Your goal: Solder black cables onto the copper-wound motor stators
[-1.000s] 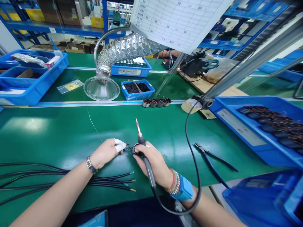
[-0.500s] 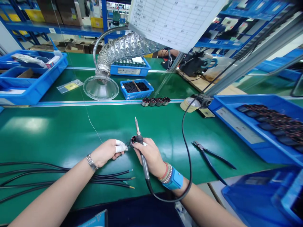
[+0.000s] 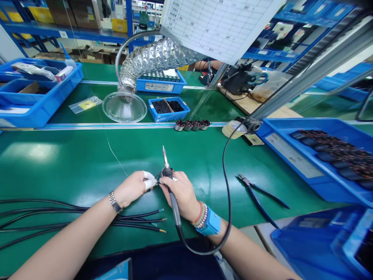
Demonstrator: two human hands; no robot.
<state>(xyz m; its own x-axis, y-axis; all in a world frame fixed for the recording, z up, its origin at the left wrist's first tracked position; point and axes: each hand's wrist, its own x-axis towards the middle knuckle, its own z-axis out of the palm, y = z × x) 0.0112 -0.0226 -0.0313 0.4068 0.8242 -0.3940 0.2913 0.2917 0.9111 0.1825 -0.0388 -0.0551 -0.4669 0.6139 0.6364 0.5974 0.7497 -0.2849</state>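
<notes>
My right hand (image 3: 182,192) is closed around a soldering iron (image 3: 175,208), its tip pointing up and away from me. Beneath the iron, partly hidden by it and the fingers, is a small round motor part (image 3: 163,171) with dark leads. White covers sit on some fingers of my left hand (image 3: 135,188), which pinches those thin leads right beside the right fingertips. A thin solder wire (image 3: 115,156) hangs from above and runs down behind the left hand; its end is hidden. Several black cables (image 3: 136,221) with stripped ends lie under my left forearm.
Cutting pliers (image 3: 250,186) lie open at right, beside a blue bin (image 3: 291,155) of wired parts. Several round parts (image 3: 192,125) line the rail. A fume extractor hood (image 3: 124,109) hangs over the bench near a small blue tray (image 3: 169,116). The iron's cord loops past my right wrist.
My right hand and the soldering iron have shifted slightly left, so the iron now covers more of the round part. The left hand has barely moved.
</notes>
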